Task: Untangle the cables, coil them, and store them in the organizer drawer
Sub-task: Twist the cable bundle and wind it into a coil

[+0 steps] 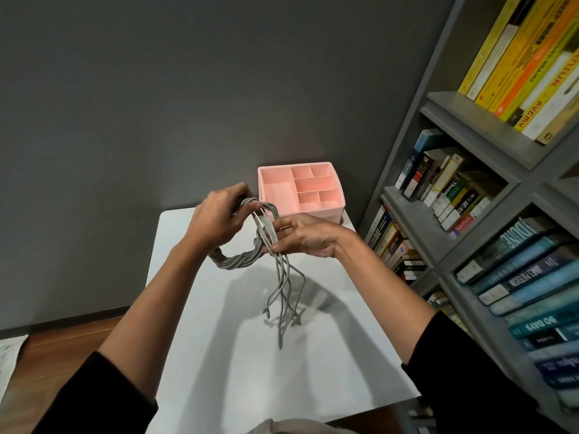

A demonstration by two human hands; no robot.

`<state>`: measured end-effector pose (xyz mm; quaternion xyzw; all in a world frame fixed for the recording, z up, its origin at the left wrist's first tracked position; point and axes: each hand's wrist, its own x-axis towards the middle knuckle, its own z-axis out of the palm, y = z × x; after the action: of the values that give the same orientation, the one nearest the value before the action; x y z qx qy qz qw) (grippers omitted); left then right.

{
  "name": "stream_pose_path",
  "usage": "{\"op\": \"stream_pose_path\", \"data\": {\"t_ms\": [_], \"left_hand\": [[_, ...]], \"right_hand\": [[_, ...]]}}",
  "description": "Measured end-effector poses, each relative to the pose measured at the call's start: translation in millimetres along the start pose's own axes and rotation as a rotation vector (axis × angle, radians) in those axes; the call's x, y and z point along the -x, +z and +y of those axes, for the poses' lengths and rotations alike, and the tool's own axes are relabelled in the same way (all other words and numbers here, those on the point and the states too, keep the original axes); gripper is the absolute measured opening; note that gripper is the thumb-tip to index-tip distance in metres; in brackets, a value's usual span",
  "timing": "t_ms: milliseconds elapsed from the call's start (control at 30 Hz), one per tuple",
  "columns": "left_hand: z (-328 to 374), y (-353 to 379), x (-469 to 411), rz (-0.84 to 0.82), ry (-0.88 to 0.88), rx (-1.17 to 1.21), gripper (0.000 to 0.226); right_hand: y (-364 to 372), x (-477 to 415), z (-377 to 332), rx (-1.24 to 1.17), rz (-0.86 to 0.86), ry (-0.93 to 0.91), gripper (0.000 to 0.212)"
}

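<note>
Head camera, looking down, near table

Grey cables, pink organizer, white table, black sleeves; yellow, teal books lined frame's right side.

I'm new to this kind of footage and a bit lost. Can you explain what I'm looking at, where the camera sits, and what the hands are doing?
There is no machine here: a person wears one wide-angle camera on the head, looking forward and down, so you see their own arms. The left hand holds the looped top of a bundle of grey cables, partly twisted into a coil. The right hand pinches the strands lower down, and the loose ends hang to the white table. At the table's far edge stands a pink organizer with open, empty compartments on top. A bookshelf fills the right side.
</note>
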<state>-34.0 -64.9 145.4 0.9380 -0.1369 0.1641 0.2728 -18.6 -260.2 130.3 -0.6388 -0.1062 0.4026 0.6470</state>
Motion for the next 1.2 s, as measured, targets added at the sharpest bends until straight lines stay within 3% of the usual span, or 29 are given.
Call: {"op": "stream_pose_path", "data": {"t_ms": [133,333,433,533,600,667,733,1000,1100,1200], "left_hand": [[2.1,-1.1,1.7,0.035,-0.021,-0.037,0.025],[-1.0,0.9,5.7,0.046,-0.020,0.007,0.025],[-5.0,2.5,6.7,0.054,-0.039,0.025,0.023],[-9.3,3.0,7.4,0.060,-0.097,0.025,0.022],[-13.7,4.4,6.9,0.056,-0.142,0.030,0.021],[-16.2,7.1,6.7,0.020,-0.185,0.021,0.023],[-18.0,10.1,5.8,-0.039,-0.245,0.011,0.025],[-26.6,16.6,1.9,-0.199,-0.476,-0.010,0.024],[-26.1,15.5,0.1,-0.244,-0.496,-0.037,0.023],[-26.1,16.0,1.5,-0.286,-0.492,-0.003,0.012]], "right_hand": [[2.8,0.1,-5.5,0.220,0.026,-0.018,0.028],[1.0,3.2,-2.0,0.088,-0.073,0.037,0.030],[6.3,2.1,0.1,0.034,-0.033,0.040,0.030],[18.5,4.1,-0.7,0.019,0.051,0.037,0.016],[27.2,3.8,0.6,0.249,0.211,-0.017,0.028],[33.7,3.0,6.3,0.636,0.418,-0.116,0.047],[38.5,3.0,12.2,0.873,0.532,-0.268,0.048],[38.3,-10.0,31.6,1.399,0.702,-0.513,0.013],[33.2,-14.3,38.2,1.500,0.767,-0.627,0.019],[28.8,-14.2,36.2,1.558,0.713,-0.723,0.022]]}}
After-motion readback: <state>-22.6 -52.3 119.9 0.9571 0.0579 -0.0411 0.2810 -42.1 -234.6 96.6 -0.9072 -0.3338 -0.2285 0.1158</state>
